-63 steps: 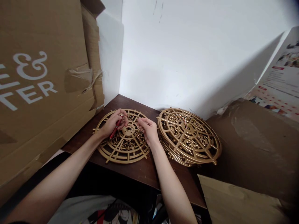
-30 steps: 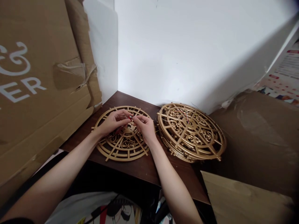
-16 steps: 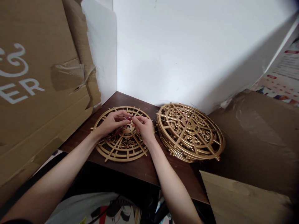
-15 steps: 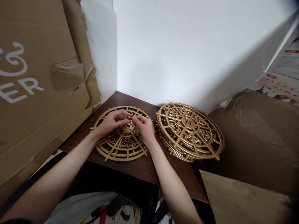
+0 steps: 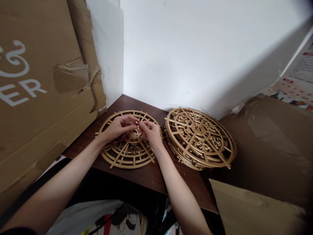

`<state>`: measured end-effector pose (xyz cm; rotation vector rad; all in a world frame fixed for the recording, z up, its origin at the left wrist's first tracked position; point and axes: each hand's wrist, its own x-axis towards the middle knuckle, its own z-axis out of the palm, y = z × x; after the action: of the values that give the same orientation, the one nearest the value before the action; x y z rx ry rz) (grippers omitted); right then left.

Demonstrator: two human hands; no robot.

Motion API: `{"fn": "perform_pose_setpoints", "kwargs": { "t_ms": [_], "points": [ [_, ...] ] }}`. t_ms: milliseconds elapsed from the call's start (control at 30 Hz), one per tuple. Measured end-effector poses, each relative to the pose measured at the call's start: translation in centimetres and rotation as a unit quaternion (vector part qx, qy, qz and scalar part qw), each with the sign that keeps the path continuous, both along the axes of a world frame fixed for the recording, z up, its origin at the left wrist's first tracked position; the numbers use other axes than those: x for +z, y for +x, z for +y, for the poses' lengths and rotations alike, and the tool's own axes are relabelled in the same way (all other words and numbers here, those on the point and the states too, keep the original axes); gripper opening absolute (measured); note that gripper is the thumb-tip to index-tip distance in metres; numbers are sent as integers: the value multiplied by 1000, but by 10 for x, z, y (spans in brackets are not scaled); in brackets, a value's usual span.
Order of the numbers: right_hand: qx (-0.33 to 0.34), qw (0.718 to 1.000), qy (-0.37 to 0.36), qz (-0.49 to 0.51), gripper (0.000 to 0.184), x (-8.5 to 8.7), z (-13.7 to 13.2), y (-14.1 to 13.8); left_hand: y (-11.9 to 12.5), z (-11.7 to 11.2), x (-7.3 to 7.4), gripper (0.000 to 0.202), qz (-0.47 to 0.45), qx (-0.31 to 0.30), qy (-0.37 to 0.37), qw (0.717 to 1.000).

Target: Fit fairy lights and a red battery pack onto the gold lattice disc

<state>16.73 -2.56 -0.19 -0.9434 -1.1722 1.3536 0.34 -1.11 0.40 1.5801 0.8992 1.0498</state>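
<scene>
A round gold openwork frame (image 5: 134, 166) with scrollwork lies flat on the dark brown table. Over its centre, my left hand (image 5: 116, 128) is closed in a pinch on thin red and blue wires (image 5: 124, 136), part of which hang below the palm. Fingertip to fingertip with it, my right hand (image 5: 152, 133) pinches at the wire ends. What sits between the right fingers is too small to make out. Right of the hands stands a stack of similar gold frames (image 5: 201, 138), with loose thin wires on its top one.
The table (image 5: 151, 178) meets a white wall (image 5: 186, 58) at the back. A big cardboard box (image 5: 49, 114) rises close on the left. More cardboard (image 5: 264, 143) stands on the right, and a cardboard flap (image 5: 254, 205) reaches the table's front right corner.
The view has shifted very slightly. Both hands stay pinched together over the frame's centre, with only small finger movement.
</scene>
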Motion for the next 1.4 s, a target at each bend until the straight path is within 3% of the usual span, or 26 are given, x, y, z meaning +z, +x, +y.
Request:
{"fn": "perform_pose_setpoints", "kwargs": {
  "t_ms": [700,1167,1400],
  "points": [
    [-26,1000,-6,-2,33,0,-1,1,-1,3,-3,42,-29,-6,2,1000],
    [-23,999,-20,-25,32,2,-3,0,-1,1,0,29,-22,-20,11,999],
    [-32,996,40,-72,27,-2,-2,-2,-1,0,0,32,-38,-24,-18,999]
  ]
}}
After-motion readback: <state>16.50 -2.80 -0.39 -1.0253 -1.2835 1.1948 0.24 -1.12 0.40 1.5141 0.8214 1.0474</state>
